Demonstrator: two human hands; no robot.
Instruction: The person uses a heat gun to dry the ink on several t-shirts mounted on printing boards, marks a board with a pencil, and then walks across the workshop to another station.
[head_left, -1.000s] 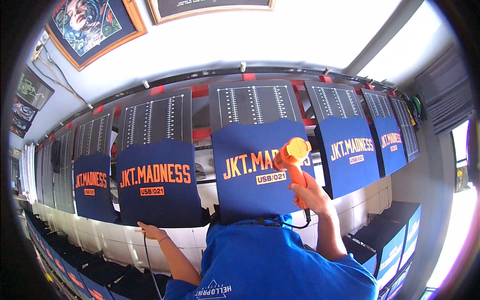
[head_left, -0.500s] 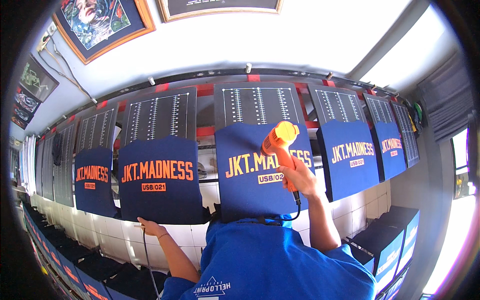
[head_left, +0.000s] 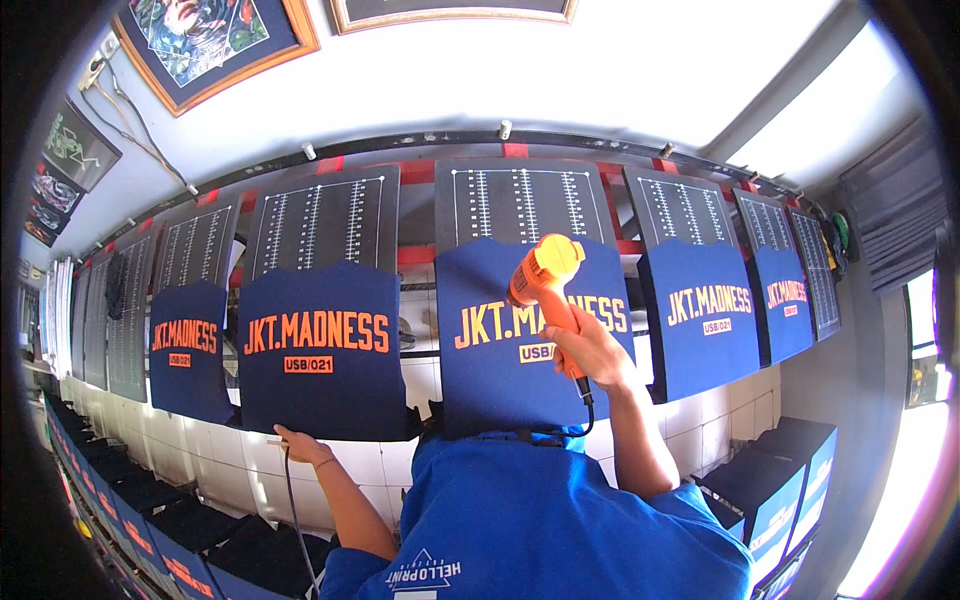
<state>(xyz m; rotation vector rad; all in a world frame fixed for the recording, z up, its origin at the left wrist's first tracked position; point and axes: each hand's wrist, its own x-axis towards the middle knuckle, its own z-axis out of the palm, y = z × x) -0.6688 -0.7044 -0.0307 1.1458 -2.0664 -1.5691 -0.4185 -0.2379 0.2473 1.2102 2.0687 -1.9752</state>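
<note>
In my right hand [head_left: 598, 352] is an orange heat gun [head_left: 548, 280], my fingers wrapped round its handle. Its nozzle points left and down over the yellow-orange lettering of a navy shirt [head_left: 490, 390] on the middle board; a gap to the cloth cannot be judged. A black cord leaves the handle's base. My left hand [head_left: 302, 446] is at the lower edge of the navy shirt [head_left: 320, 405] on the board to the left. It is closed round a dark cable [head_left: 295, 505] that hangs down from it; the fingertips are partly hidden.
More printed navy shirts [head_left: 700, 365] lie on boards along the row, with a red and black frame [head_left: 420, 168] behind. Another row of dark boards [head_left: 190, 525] runs at lower left, and more stand at lower right [head_left: 765, 475]. White tiles [head_left: 400, 470] show below.
The heat gun and my right hand have shifted slightly left and up across the middle shirt. My left hand stays by the left board's lower edge, and the view has tilted a little.
</note>
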